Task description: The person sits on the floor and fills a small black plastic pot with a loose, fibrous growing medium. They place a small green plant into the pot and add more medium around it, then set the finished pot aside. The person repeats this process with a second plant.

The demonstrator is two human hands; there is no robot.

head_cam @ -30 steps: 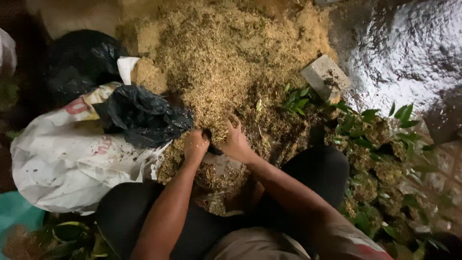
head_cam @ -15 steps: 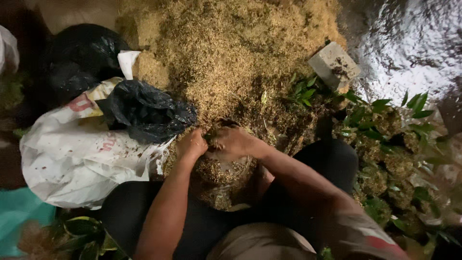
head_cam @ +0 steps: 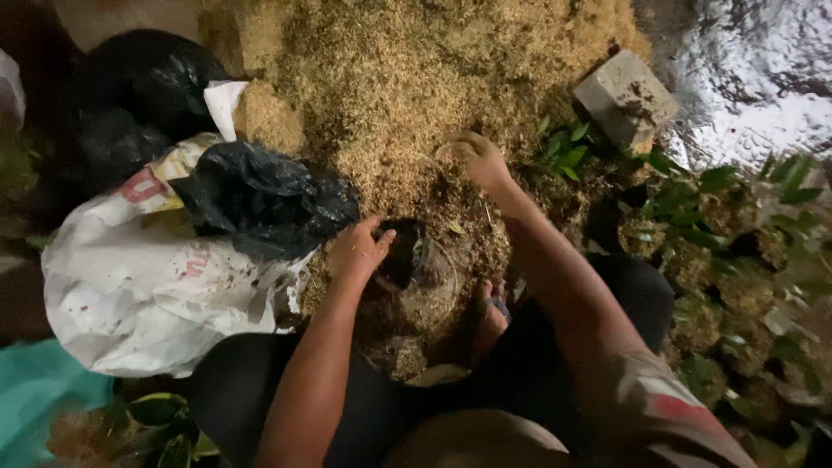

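Presently, the step in hand appears to be filling a small black pot (head_cam: 400,251) with loose growing mix. At far left lies a white sack (head_cam: 147,277) with a black bag (head_cam: 260,199) resting on it. Just right of the bag, the left hand (head_cam: 357,251) steadies the pot, fingers curled on its rim; the pot sits low in the mix, between the knees. Further right, the right hand (head_cam: 477,160) reaches into the husk pile (head_cam: 416,78), fingers narrow and cupped on loose husk; whether it has a full handful cannot be told. A grey block (head_cam: 626,97) lies beyond. Filled seedling pots (head_cam: 693,260) stand at right. Next move, by judgement: carry a scoop back over the pot mouth while the left hand keeps it upright.
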